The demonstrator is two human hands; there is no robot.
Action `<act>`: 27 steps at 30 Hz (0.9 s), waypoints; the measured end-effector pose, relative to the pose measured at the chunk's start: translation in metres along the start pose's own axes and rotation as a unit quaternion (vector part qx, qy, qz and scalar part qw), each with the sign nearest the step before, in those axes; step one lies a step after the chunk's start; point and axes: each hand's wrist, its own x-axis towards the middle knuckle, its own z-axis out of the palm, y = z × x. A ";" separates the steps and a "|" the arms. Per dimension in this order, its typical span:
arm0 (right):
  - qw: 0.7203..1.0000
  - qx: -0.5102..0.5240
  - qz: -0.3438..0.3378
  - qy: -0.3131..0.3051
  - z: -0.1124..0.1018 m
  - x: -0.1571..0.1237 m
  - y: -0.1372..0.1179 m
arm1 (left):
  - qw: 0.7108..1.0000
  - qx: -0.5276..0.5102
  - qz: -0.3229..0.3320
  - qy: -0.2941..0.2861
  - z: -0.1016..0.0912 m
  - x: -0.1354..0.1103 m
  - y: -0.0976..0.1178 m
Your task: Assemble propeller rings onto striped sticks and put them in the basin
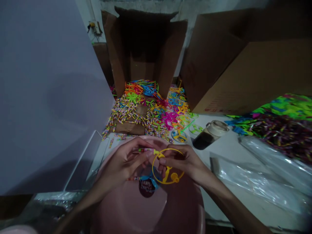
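My left hand pinches a small, slim, multicoloured stick between thumb and fingers. Its yellow tip meets the rim of a yellow ringed propeller, which my right hand grips by the ring. Whether stick and propeller are joined cannot be made out. Both hands are above a pink basin. Below them, inside the basin, lies a blue propeller with a similar stick at its left end, partly hidden by the yellow one. A dark round label shows on the basin's bottom.
Beyond the basin, heaps of patterned sticks and coloured ringed propellers spill from an open cardboard box. A lidded jar of dark liquid stands right, near clear plastic bags. A large pale panel fills the left.
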 end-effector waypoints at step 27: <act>0.994 -0.004 0.060 -0.096 0.010 -0.004 0.020 | 0.946 0.268 0.022 -0.182 -0.020 -0.005 0.002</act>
